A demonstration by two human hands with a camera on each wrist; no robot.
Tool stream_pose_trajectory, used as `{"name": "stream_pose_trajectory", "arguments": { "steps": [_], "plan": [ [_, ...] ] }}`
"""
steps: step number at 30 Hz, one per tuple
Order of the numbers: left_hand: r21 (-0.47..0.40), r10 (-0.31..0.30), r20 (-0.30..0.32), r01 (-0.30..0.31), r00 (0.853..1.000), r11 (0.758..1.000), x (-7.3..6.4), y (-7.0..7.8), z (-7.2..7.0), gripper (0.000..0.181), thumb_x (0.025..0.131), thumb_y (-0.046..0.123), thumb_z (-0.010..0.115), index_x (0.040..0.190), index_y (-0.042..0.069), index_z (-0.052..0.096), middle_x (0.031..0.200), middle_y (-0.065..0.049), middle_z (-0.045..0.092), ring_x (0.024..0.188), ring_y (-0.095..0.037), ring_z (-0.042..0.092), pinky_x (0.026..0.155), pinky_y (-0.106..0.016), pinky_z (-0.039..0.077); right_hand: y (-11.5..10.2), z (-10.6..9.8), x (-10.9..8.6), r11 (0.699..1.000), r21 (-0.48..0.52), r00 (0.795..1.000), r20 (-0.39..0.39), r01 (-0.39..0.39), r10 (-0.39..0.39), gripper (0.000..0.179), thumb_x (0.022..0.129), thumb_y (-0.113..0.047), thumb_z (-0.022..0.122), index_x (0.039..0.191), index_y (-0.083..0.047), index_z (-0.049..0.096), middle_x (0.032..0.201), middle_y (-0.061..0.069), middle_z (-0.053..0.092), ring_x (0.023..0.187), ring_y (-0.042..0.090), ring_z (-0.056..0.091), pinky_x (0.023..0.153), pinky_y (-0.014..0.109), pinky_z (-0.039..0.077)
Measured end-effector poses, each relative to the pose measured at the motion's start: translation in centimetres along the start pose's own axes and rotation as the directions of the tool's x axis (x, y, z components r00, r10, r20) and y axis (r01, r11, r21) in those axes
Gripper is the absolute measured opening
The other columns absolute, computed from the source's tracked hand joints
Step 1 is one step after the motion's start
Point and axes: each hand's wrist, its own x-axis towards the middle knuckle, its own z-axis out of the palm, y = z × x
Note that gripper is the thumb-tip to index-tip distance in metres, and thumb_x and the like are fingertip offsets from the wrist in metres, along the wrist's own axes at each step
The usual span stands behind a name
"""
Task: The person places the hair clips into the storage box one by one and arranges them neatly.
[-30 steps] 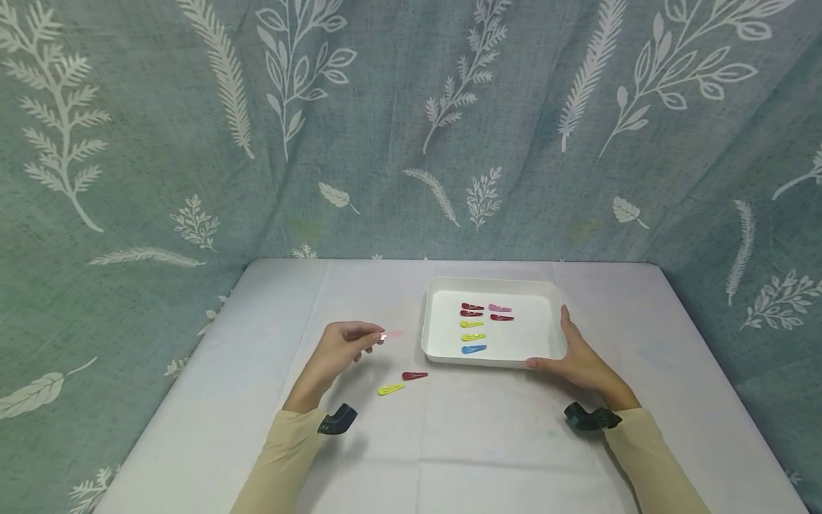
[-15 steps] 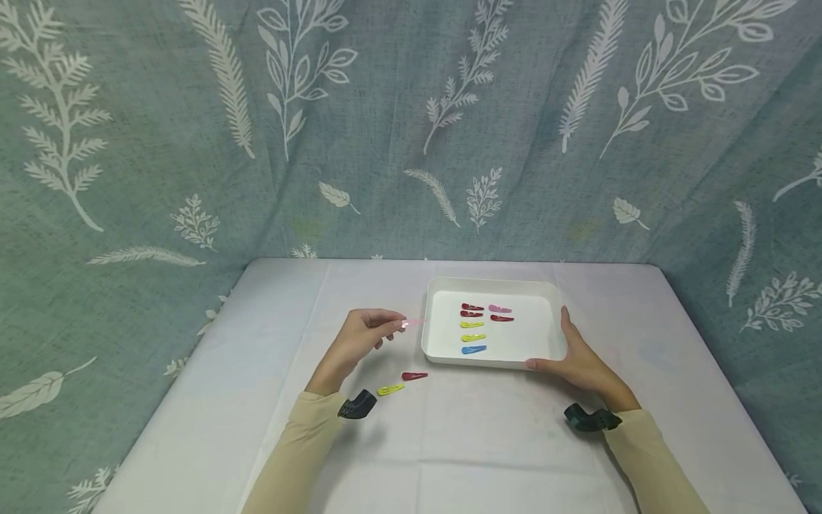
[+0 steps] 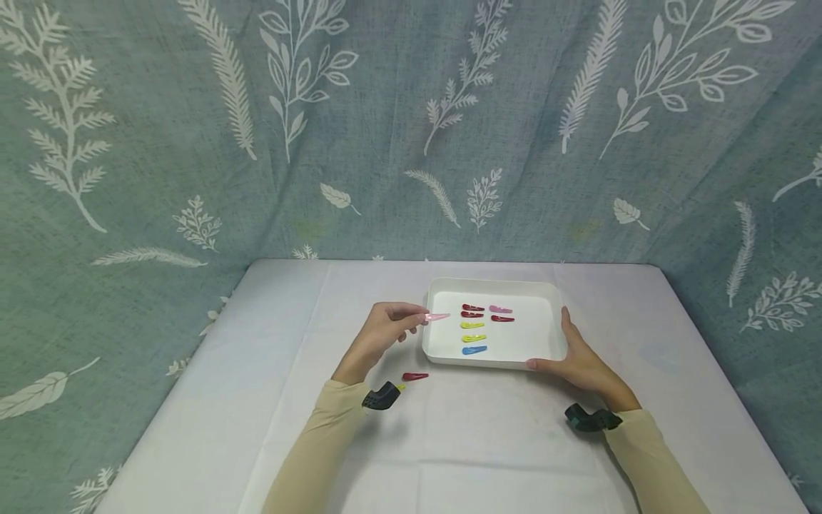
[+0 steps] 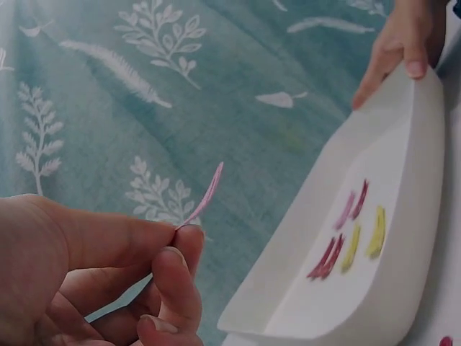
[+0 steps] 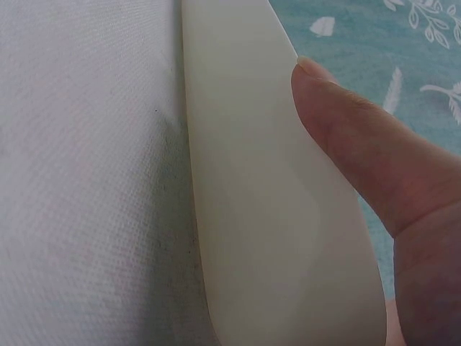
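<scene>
Between the thumb and fingertips of my left hand (image 3: pixel 380 335) a pale pink snap hair clip (image 3: pixel 438 317) is pinched, held above the left rim of the white tray (image 3: pixel 529 339). In the left wrist view the clip (image 4: pixel 207 194) points up, away from the fingertips. My right hand (image 3: pixel 587 365) holds the tray's near right corner, thumb along the front wall and fingers on the right side. Inside the tray, several clips lie in two columns: dark red clips (image 3: pixel 472 314), a pink clip (image 3: pixel 501 310), yellow clips (image 3: pixel 474 338) and a blue clip (image 3: pixel 474 350).
On the white tablecloth (image 3: pixel 488 435) in front of the tray lies a dark red clip (image 3: pixel 415 376). A yellow clip (image 3: pixel 401 387) beside it is mostly hidden by the left wrist camera (image 3: pixel 382 396). A patterned curtain (image 3: pixel 385 143) hangs behind the table.
My left hand has moved right and slightly away from me, bringing the pale pink clip from the bare cloth to over the tray's left edge. The right hand and tray have stayed put.
</scene>
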Motion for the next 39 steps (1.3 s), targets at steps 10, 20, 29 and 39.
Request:
{"name": "stream_pose_trajectory", "arguments": {
  "steps": [10, 20, 29, 39],
  "plan": [
    [-0.038, 0.077, 0.049, -0.075, 0.996, 0.996, 1.6, 0.4, 2.3, 0.018, 0.098, 0.014, 0.070, 0.112, 0.007, 0.079, 0.102, -0.005, 0.079, 0.082, -0.017, 0.060, 0.063, -0.022, 0.042, -0.1, 0.0, 0.0, 1.000, 0.001, 1.000, 0.010, 0.000, 0.000, 0.145, 0.078, -0.057, 0.085, 0.160, -0.011, -0.027, 0.170, 0.032, -0.009, 0.156, 0.057, 0.002, 0.121, 0.073, 0.013],
    [-0.025, 0.060, 0.071, -0.058, 0.996, 0.998, 3.0, 0.7, 4.3, 0.029, 0.099, 0.018, 0.070, 0.121, 0.000, 0.074, 0.103, -0.004, 0.079, 0.081, -0.011, 0.061, 0.064, -0.021, 0.042, 0.0, 0.0, 0.1, 1.000, 0.003, 1.000, 0.006, -0.009, 0.009, 0.145, 0.078, -0.057, 0.085, 0.161, -0.013, -0.026, 0.171, 0.030, -0.009, 0.157, 0.056, 0.002, 0.122, 0.073, 0.012],
    [0.015, 0.032, 0.068, -0.033, 0.997, 0.999, 4.2, 0.7, 6.1, 0.020, 0.097, 0.021, 0.073, 0.111, 0.009, 0.080, 0.099, -0.001, 0.076, 0.080, -0.010, 0.062, 0.063, -0.021, 0.043, 0.1, 0.0, 0.0, 1.000, 0.012, 1.000, 0.014, -0.007, 0.007, 0.146, 0.078, -0.057, 0.085, 0.160, -0.012, -0.027, 0.171, 0.030, -0.011, 0.157, 0.055, 0.001, 0.122, 0.072, 0.012],
    [0.025, 0.007, 0.104, -0.010, 0.995, 1.000, 5.0, 0.7, 7.7, 0.020, 0.096, 0.021, 0.074, 0.112, 0.009, 0.080, 0.105, -0.006, 0.081, 0.082, -0.010, 0.064, 0.062, -0.021, 0.043, 0.0, 0.0, 0.1, 1.000, 0.013, 1.000, 0.011, 0.004, -0.004, 0.143, 0.080, -0.054, 0.085, 0.161, -0.012, -0.026, 0.171, 0.030, -0.010, 0.157, 0.055, 0.000, 0.122, 0.072, 0.011]
  ]
}}
